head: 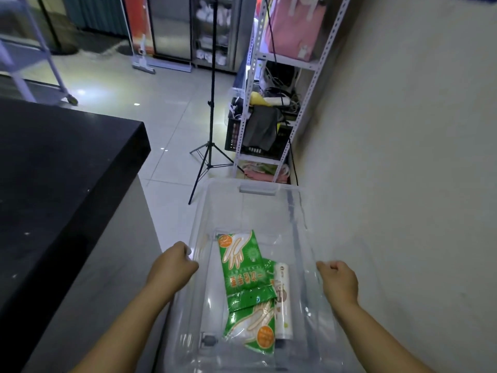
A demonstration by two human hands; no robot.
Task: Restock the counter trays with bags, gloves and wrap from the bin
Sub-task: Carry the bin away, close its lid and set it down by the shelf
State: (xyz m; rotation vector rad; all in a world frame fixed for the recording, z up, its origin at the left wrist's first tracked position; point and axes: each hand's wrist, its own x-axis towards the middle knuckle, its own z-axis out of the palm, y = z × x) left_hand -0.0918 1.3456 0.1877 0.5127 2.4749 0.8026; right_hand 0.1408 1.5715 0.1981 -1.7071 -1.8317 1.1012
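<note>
A clear plastic bin is held over the tiled floor, gripped at both long rims. The left hand is closed over the rim at nine o'clock of the bin, the right hand closed over the rim at three o'clock; the fingertips of both are curled out of sight over the edges. The near end of the bin is cut off by the lower frame edge, and its walls are hard to trace because of glare and transparency.

Inside, at the bin's centre, two green glove packets are seen lying flat and overlapping, the second one toward six o'clock, partly tucked under the first. A white roll is laid just beside them at three o'clock, touching their edge; its print is too small to read. Whether it is wrap or bags cannot be told. A small dark fitting at seven o'clock of the bin floor is not identifiable.

A black counter is seen at nine o'clock of the frame, its left part cut off. At twelve o'clock a tripod stand is placed, and at one o'clock a metal shelf rack with cluttered, blurred contents against the wall.
</note>
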